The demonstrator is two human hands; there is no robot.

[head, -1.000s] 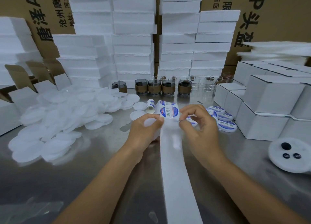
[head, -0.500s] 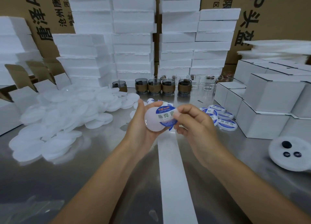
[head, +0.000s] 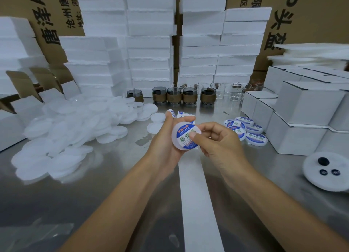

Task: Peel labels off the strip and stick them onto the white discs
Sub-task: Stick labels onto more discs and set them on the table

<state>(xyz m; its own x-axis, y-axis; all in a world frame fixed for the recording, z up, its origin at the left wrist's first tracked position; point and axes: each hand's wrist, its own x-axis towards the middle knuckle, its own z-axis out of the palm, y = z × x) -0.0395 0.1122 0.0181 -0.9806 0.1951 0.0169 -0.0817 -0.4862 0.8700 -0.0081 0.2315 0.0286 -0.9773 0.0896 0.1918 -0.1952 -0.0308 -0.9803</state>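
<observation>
Disc (head: 177, 141) held mid-table above strip (head: 198, 204). Left hand (head: 166, 146) fingers curl round its rim. Right hand (head: 221, 144) thumb presses the label (head: 186, 133), forefinger at the edge. Bare table (head: 113, 176) nearside. Plain discs (head: 71, 130) heaped left. Labelled discs (head: 253, 133) and shut boxes (head: 302, 119) close right. Sleeved cups (head: 173, 97) behind, contents unclear.

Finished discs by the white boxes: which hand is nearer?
Right. The right hand is just left of the finished discs, its thumb pressing on the held disc. The left hand grips that disc from the other side, farther left.
</observation>
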